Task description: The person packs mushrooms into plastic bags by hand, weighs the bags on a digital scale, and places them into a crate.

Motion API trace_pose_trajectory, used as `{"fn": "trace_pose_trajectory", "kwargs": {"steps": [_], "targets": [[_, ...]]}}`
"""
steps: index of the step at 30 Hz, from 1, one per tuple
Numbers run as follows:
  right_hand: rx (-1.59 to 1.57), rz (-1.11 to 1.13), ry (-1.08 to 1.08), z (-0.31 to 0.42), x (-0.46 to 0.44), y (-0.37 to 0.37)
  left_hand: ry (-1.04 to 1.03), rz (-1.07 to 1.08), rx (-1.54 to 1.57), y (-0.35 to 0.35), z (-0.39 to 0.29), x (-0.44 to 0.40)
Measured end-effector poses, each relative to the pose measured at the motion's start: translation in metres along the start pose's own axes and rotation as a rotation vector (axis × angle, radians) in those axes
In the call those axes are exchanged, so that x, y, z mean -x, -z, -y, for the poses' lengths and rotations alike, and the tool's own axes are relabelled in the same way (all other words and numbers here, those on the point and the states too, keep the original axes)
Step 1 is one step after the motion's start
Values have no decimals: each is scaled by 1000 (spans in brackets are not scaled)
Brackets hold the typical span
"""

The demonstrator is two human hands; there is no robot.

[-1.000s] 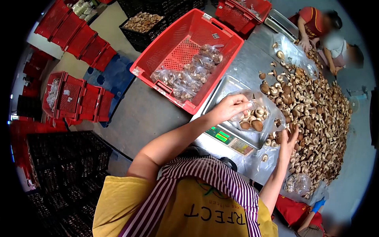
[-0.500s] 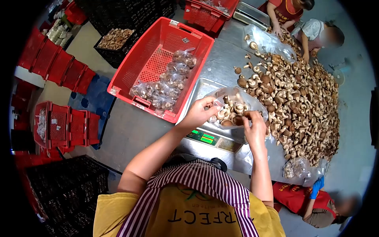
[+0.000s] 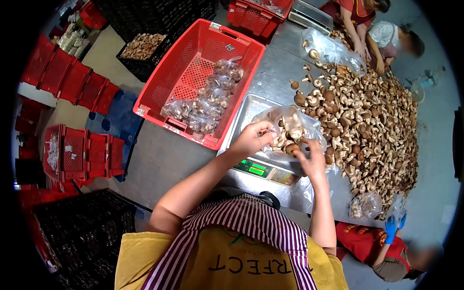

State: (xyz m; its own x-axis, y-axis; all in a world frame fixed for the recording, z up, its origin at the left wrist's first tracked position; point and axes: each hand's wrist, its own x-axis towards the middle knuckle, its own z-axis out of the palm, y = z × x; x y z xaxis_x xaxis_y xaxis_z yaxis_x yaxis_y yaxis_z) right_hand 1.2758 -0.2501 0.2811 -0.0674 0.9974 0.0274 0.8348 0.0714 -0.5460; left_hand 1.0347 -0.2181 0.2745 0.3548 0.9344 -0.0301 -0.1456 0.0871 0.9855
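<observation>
A clear plastic bag with several mushrooms rests on the metal tray of a scale, whose green display is lit. My left hand pinches the bag's near-left edge. On the bag's right side, my right hand has its fingers curved at a brown mushroom cap in the bag's mouth. A large heap of loose mushrooms spreads over the metal table to the right. Left of the scale, a red crate holds several filled bags.
Two co-workers reach into the heap's far side; another, in blue gloves, is at lower right. A filled bag lies near the table's right edge. Red crates and black crates stand at left.
The view has shifted, so the crate and heap appear further left. My right hand has moved from the heap's edge to the bag's mouth. My left hand stays on the bag.
</observation>
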Motion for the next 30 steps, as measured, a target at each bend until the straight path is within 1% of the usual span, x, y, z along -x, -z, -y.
{"fn": "trace_pose_trajectory", "kwargs": {"steps": [1,3,4,5,6,8,9,11,12,14,15,17,18,19,21,22,23,25,26,27,29,30], "targets": [[118,44,60,1,2,-6,-2,5,0,-2,-1,0],[218,112,54,2,4,-16,20,0,-11,-4,-2,-1],[204,66,75,0,5,-18,60,12,-1,-3,-1,-1],[189,20,101,-2,4,-19,60,12,-2,-2,-2,-1],[189,21,104,-3,3,-17,46,11,-15,-1,-4,0],[28,-158,60,-3,3,-13,35,2,-30,2,-7,2],[6,-238,116,3,3,-4,28,-2,-19,3,-7,2],[76,-239,174,10,1,0,27,-5,-7,3,-7,4],[75,-241,168,9,4,-1,58,-4,1,2,-8,4],[-267,-151,-55,-1,1,-2,74,-2,7,1,-11,-2],[-312,-277,-56,-18,0,-3,55,-6,-11,2,-10,-3],[-715,-351,-304,17,7,46,38,16,-41,4,-6,3],[-807,-444,-355,3,6,49,57,16,-27,4,-5,4],[-899,-538,-405,-22,5,55,76,16,-14,3,-6,5],[-1088,-589,-419,-81,7,51,87,20,4,1,0,5],[-1123,-493,-557,-116,10,44,97,12,-38,1,0,5],[-1182,-396,-673,-166,16,32,99,0,-38,0,-1,6],[-1405,-442,-851,-181,18,26,45,12,-84,1,-5,5],[-1476,-420,-796,-188,19,30,57,20,-88,2,-4,5],[-1506,-461,-780,-183,16,34,59,11,-88,3,-2,4],[-1192,-662,-662,-171,13,38,81,55,-105,5,2,2],[-1135,-545,-533,-136,16,48,61,62,-95,5,6,0]]}}
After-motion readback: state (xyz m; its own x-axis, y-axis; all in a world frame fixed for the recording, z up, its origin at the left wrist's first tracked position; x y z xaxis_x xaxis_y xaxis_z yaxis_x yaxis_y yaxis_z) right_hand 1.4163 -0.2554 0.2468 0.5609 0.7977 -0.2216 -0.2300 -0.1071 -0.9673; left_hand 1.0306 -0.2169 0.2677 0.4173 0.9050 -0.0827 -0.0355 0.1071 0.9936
